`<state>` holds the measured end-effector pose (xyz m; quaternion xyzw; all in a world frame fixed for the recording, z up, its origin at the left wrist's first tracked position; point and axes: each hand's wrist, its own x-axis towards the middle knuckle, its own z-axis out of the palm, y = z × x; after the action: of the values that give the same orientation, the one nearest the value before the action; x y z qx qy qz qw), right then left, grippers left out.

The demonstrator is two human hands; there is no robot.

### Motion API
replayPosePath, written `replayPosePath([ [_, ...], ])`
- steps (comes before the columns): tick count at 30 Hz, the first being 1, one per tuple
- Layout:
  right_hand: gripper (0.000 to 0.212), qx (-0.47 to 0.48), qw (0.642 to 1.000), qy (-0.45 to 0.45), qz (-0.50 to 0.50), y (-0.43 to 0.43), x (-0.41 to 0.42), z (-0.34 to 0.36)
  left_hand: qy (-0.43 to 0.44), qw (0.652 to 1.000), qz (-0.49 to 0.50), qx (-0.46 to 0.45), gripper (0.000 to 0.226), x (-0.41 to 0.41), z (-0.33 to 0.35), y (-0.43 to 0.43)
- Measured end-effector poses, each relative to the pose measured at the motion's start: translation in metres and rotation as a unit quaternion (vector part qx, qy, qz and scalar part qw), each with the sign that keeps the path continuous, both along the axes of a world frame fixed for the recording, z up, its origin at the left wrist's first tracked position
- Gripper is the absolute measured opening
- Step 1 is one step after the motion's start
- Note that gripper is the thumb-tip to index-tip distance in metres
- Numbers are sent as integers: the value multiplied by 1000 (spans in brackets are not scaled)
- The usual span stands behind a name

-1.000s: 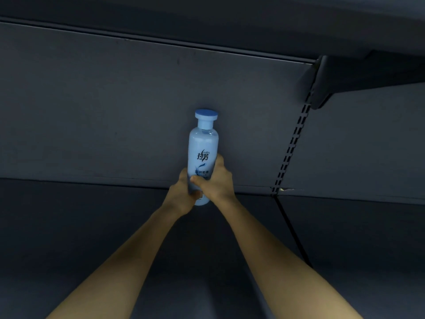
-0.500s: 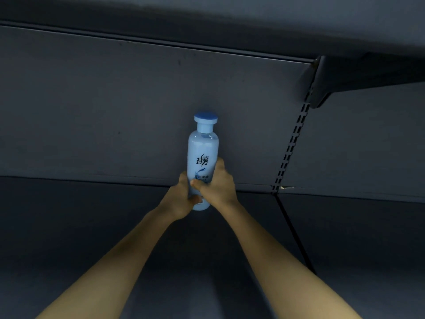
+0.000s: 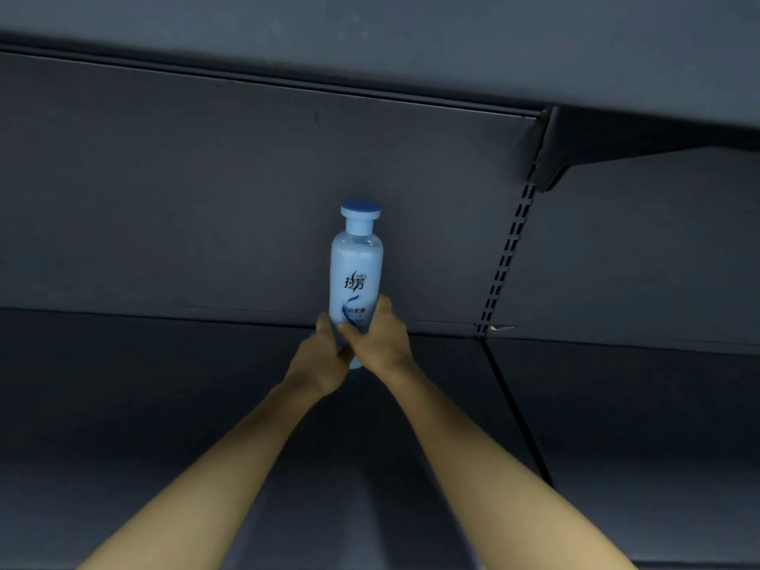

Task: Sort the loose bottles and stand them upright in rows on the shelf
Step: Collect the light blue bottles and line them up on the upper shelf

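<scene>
Nearly full bottle (image 3: pixel 356 267) sank, perhaps onto shelf (image 3: pixel 164 405); left hand (image 3: pixel 318 362), right hand (image 3: pixel 382 343) grip it.

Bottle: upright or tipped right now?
Upright: the bottle points its cap straight up, left hand and right hand holding its lower part. Whether its base rests on the shelf is hidden.

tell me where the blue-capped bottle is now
In the head view the bottle is upright near the centre, at the back of the shelf, its lower part gripped between the left hand and right hand.
</scene>
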<state>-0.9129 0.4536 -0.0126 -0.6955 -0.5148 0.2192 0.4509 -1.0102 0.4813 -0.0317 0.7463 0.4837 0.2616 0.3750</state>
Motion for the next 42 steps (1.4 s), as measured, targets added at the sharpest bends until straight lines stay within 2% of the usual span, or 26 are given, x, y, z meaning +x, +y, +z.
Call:
replayPosePath([
  [6,44,-54,997,-51,25,-18,7,-4,79,995,2,53,54,-9,-10,-10],
  [9,47,-80,989,-119,29,-30,12,-6,138,988,-1,68,55,-13,-10,-19],
  [15,46,-189,951,-242,40,-57,16,-7,302,949,-2,89,60,-22,-7,-44],
  [18,53,-227,932,-276,54,-71,15,-9,345,936,5,75,60,-23,-6,-60],
  [27,55,-243,916,-301,108,-146,41,-8,349,932,46,81,58,-6,-6,-137],
  [42,46,-145,908,-350,180,-288,65,-25,346,923,117,119,54,19,-25,-294],
])
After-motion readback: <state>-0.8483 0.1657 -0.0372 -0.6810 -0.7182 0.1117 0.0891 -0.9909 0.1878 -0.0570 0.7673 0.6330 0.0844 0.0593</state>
